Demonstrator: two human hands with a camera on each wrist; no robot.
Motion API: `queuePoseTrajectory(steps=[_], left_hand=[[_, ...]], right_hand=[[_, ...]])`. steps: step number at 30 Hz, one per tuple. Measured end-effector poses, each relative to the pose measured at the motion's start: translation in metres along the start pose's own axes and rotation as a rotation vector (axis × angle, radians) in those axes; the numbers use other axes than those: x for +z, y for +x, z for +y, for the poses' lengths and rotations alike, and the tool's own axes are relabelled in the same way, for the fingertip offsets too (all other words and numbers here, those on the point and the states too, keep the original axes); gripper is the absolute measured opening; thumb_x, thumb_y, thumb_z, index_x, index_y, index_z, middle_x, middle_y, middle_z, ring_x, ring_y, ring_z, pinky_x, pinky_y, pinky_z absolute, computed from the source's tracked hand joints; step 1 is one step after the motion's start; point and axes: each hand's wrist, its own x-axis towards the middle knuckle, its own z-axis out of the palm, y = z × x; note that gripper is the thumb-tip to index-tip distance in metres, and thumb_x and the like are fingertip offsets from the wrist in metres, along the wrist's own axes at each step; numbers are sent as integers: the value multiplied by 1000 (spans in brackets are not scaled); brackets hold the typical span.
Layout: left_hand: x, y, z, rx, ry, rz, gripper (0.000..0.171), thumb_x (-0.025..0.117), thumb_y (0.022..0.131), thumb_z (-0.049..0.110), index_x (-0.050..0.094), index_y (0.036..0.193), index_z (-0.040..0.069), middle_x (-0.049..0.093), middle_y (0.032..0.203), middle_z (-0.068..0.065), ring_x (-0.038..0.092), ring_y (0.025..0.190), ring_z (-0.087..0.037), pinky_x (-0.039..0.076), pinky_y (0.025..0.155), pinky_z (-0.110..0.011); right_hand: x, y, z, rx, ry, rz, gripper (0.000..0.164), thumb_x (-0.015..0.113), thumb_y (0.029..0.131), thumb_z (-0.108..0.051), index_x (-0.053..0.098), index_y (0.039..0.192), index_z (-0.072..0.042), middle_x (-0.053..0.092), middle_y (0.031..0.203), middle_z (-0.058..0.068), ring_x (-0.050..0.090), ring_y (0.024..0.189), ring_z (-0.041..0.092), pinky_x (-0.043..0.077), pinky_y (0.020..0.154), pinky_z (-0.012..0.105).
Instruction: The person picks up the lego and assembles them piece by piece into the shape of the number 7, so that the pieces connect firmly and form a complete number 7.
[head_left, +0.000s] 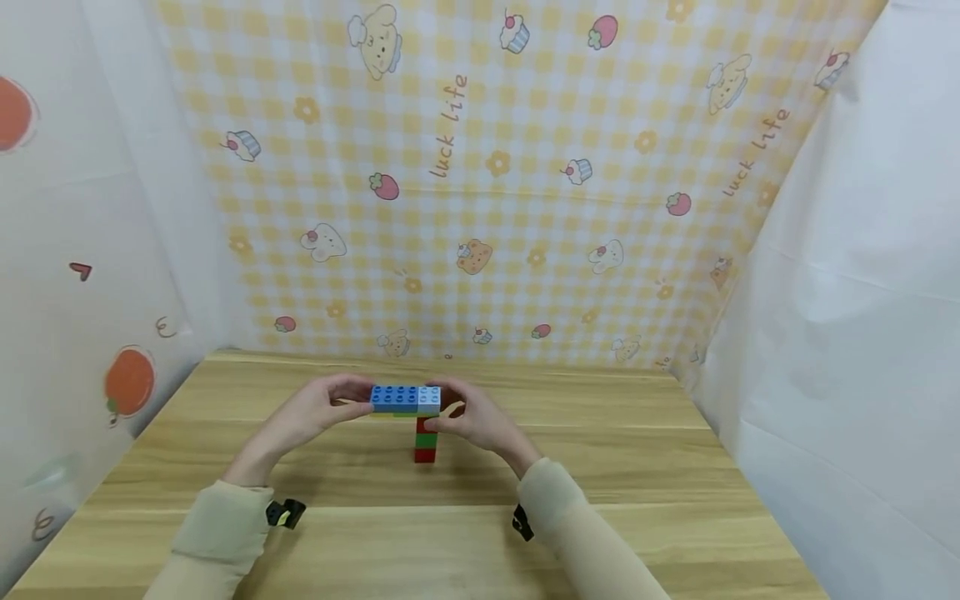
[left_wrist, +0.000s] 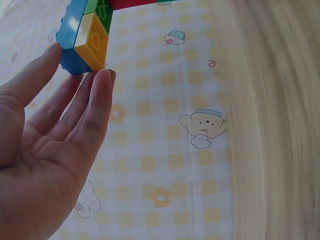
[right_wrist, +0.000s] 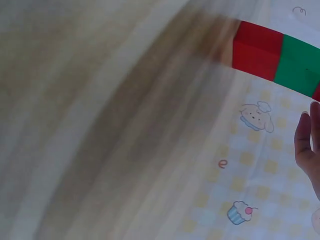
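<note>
A toy-brick build stands on the wooden table. Its upright column (right_wrist: 257, 52) shows red at the base, green above it and red again higher up. A blue brick (head_left: 394, 398) and a pale blue brick (head_left: 430, 395) lie side by side on top, the blue one jutting out leftward. Beneath the blue brick are a yellow brick (left_wrist: 93, 40) and a green brick (left_wrist: 100, 11). My left hand (head_left: 315, 410) pinches the blue brick's free end, thumb in front and fingers behind. My right hand (head_left: 477, 415) grips the column's upper part, its thumb at the upper red brick.
The wooden table (head_left: 615, 467) extends to both sides of the build and toward me. Behind it hangs a yellow checked cloth (head_left: 555, 275). White sheets stand along the left and right sides.
</note>
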Motion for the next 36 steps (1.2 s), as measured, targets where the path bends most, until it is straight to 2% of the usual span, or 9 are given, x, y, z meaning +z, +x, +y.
queuePoseTrajectory(steps=[2,8,14,17,20,23,27,32,36], left_hand=[[0,-1,0,3,6,1,46,69,92,34,61,127,6,66,116,-8,62,106,-24,51,87,-42],[1,1,1,-2,-19,-8,47,69,92,36,60,128,7,65,119,-8,61,109,-24,50,89,-43],[4,5,7,-14,-12,5,48,68,92,39,60,128,9,64,119,-7,61,109,-24,49,91,-46],[8,9,11,-14,-40,7,49,68,92,41,60,128,9,64,119,-7,63,106,-22,49,91,-46],[13,16,17,-9,-108,0,51,68,91,42,59,129,8,65,117,-8,64,102,-27,49,92,-46],[20,23,24,-23,-166,-3,54,69,90,44,59,130,8,66,116,-7,65,100,-28,46,95,-49],[30,31,31,-49,-261,-1,56,69,90,45,57,130,8,65,119,-8,66,96,-25,41,99,-52],[44,41,30,-61,-407,11,48,67,94,35,58,127,1,62,117,-14,64,98,-28,47,93,-48],[55,52,25,-96,-482,3,44,66,95,30,58,125,-2,62,113,-17,61,103,-33,51,88,-42]], right_hand=[[2,-1,4,19,19,10,52,77,87,-23,56,134,-15,64,109,-2,59,101,21,50,87,38],[1,-7,13,88,118,50,33,75,88,-20,65,119,-12,66,109,1,60,102,19,50,85,36],[-5,-10,9,119,148,46,33,75,88,-26,67,118,-14,67,110,1,60,104,20,49,87,37],[-12,-17,5,143,219,48,33,73,90,-25,66,120,-12,66,112,2,58,105,20,47,91,40],[-21,-26,-2,150,317,63,33,69,93,-19,62,122,-6,64,113,7,58,103,21,47,91,42],[-30,-31,-2,149,413,88,33,67,94,-14,60,123,0,62,111,9,58,100,21,46,93,49],[-40,-37,-1,178,486,111,31,66,94,-14,59,121,1,61,109,9,58,97,21,45,93,54],[-45,-44,-1,232,495,107,32,66,95,-20,60,120,0,63,108,9,60,94,21,49,88,47],[-48,-45,3,280,506,137,35,65,96,-19,58,122,2,65,104,9,63,87,20,52,84,42]])
